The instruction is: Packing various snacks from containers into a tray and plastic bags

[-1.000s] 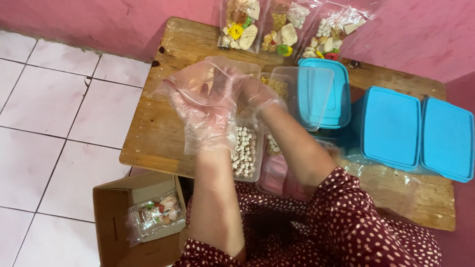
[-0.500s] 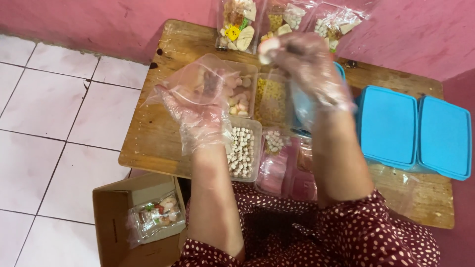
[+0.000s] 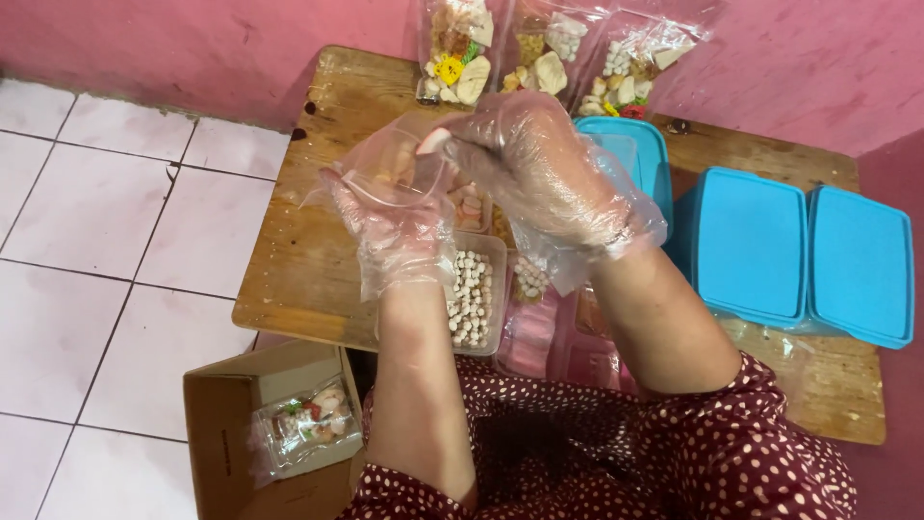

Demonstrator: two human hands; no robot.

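Thin, clear plastic gloves are being worn on both hands. The glove on the left hand (image 3: 399, 226) is wrinkled and loose, its cuff ending at the wrist toward six o'clock. The glove on the right hand (image 3: 544, 169) is baggier, its open cuff flaring out toward four o'clock. Both forearms are being left uncovered. A dark red garment (image 3: 626, 453) scattered with small white dots is being worn, with sleeves ending near the elbows.

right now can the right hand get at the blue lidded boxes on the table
Probably yes. The right hand is pinching a small piece at the clear bag, but the blue lidded boxes sit uncovered just beside its forearm, nothing between.
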